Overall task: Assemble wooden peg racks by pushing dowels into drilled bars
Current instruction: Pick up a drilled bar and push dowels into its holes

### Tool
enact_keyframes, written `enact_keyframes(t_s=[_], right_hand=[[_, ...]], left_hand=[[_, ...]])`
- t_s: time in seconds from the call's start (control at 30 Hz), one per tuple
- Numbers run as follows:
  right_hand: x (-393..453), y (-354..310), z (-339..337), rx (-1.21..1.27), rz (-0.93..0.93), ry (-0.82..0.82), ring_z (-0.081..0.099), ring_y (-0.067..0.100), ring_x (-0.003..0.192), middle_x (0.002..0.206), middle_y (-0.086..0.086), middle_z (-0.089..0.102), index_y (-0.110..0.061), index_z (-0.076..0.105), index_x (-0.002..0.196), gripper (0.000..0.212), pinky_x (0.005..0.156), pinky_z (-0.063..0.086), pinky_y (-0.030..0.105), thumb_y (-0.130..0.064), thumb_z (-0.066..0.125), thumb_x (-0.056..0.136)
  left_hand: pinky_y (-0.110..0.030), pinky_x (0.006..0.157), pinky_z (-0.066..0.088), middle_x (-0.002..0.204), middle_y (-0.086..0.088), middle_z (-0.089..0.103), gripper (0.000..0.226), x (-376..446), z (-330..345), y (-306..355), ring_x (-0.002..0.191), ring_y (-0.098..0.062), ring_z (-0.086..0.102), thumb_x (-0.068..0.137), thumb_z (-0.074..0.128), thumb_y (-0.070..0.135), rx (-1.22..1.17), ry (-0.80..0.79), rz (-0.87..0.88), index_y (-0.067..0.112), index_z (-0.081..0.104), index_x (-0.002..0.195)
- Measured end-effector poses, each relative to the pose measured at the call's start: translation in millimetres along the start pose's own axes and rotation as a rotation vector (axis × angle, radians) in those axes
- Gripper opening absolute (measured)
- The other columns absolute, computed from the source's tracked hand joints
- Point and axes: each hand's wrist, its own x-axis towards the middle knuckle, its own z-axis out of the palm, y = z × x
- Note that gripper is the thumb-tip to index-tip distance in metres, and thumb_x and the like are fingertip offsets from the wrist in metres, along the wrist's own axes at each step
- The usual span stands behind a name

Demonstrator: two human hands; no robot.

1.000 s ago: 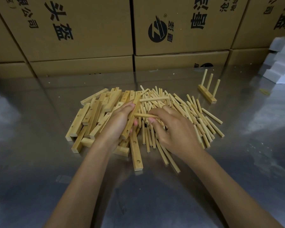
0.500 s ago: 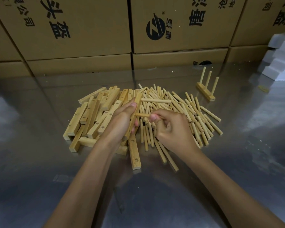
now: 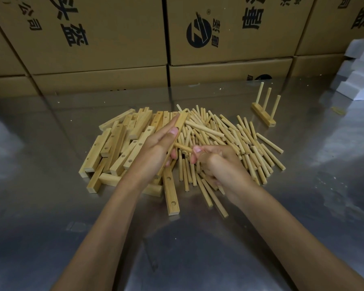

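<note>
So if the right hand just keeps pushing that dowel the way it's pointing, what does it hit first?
Most likely the drilled bar gripped in the left hand: the dowel pinched by the right hand points left at it, though depth is unclear.

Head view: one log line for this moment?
left hand: holds bar | right hand: pinches dowel at bar | finished rack: upright, far right

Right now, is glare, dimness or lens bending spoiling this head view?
Head view: dim overall; the steel table throws soft, patchy reflections of the boxes; wide-angle bending tilts box edges toward the frame sides; both hands and the dowel stay reasonably sharp.
</note>
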Motion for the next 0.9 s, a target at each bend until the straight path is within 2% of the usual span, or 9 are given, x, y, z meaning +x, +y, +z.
enact_keyframes(t_s=[0.1,0.17,0.27,0.43,0.53,0.6,0.7,0.83,0.9], right_hand=[[-0.2,-2.8,-0.1,0.206,0.121,-0.052,0.027,0.005,0.043,0.045,-0.016,0.04,-0.01,0.065,0.078,0.031,0.041,0.023,0.021,-0.025,0.053,0.102],[0.1,-1.3,2.0,0.125,0.079,-0.016,0.032,0.001,0.041,0.049,-0.017,0.045,-0.014,0.065,0.076,0.031,0.044,0.027,0.02,-0.027,0.053,0.102],[-1.9,4.9,10.2,-0.299,-0.318,0.136,0.044,0.0,0.046,0.053,-0.017,0.051,-0.022,0.063,0.08,0.023,0.045,0.033,0.013,-0.024,0.054,0.101],[2.5,10.7,10.9,-0.706,-0.659,0.215,0.045,0.008,0.05,0.06,-0.009,0.049,-0.015,0.058,0.088,0.016,0.048,0.032,0.023,-0.018,0.051,0.102],[6.7,14.7,10.2,-0.641,-0.609,0.181,0.046,0.009,0.047,0.058,-0.012,0.048,-0.018,0.059,0.089,0.016,0.046,0.029,0.02,-0.021,0.051,0.103],[9.2,14.2,8.3,-0.503,-0.548,0.147,0.049,0.009,0.047,0.057,-0.011,0.052,-0.021,0.063,0.092,0.013,0.042,0.031,0.018,-0.024,0.054,0.101],[12.4,9.2,-0.2,-0.329,-0.48,0.144,0.06,0.023,0.061,0.069,-0.001,0.064,-0.03,0.064,0.097,0.006,0.05,0.05,0.042,-0.035,0.064,0.095],[16.6,9.7,-18.7,-0.248,-0.407,0.156,0.058,0.007,0.062,0.075,0.0,0.061,-0.037,0.061,0.099,0.018,0.06,0.05,0.015,-0.032,0.074,0.088],[20.4,12.6,-28.4,-0.314,-0.312,0.142,0.057,0.006,0.061,0.076,0.001,0.063,-0.034,0.063,0.095,0.015,0.059,0.05,0.018,-0.026,0.073,0.089]], left_hand=[[-0.017,0.056,0.043,0.133,-0.013,0.062,0.04,-0.1,0.1,-3.0,0.067,-0.002,0.052,0.107,0.042,0.039,-0.002,-0.011,0.026,0.049,0.044,0.145],[-0.018,0.055,0.043,0.119,-0.004,0.068,0.04,1.4,0.1,-4.5,0.068,-0.005,0.052,0.107,0.042,0.039,0.015,-0.005,0.026,0.048,0.044,0.146],[-0.017,0.052,0.043,0.134,-0.022,0.058,0.04,4.3,-2.3,-4.8,0.06,0.0,0.052,0.107,0.043,0.036,-0.002,0.012,-0.007,0.043,0.047,0.146],[-0.023,0.051,0.043,0.072,0.011,0.06,0.039,9.7,-9.3,-8.2,0.061,-0.008,0.053,0.107,0.045,0.037,-0.025,0.028,-0.077,0.039,0.052,0.144],[-0.028,0.058,0.044,0.075,0.001,0.059,0.04,9.9,-8.0,-10.0,0.068,-0.011,0.055,0.106,0.043,0.043,0.023,0.031,-0.108,0.043,0.049,0.146],[-0.022,0.056,0.046,0.087,0.01,0.065,0.04,9.9,-4.3,-10.9,0.065,-0.002,0.058,0.105,0.043,0.044,0.021,0.049,-0.112,0.044,0.048,0.145],[-0.022,0.058,0.048,0.11,0.009,0.068,0.04,11.4,-2.4,-11.3,0.064,0.003,0.061,0.105,0.043,0.045,-0.043,0.107,-0.162,0.041,0.049,0.145],[-0.04,0.08,0.049,0.07,0.01,0.067,0.038,15.0,-16.9,-13.1,0.077,-0.01,0.064,0.105,0.043,0.045,-0.12,0.269,-0.201,0.04,0.053,0.141],[-0.045,0.09,0.051,0.079,0.006,0.069,0.04,16.3,-24.8,-13.5,0.092,-0.016,0.065,0.105,0.043,0.046,-0.13,0.334,-0.186,0.043,0.049,0.144]])
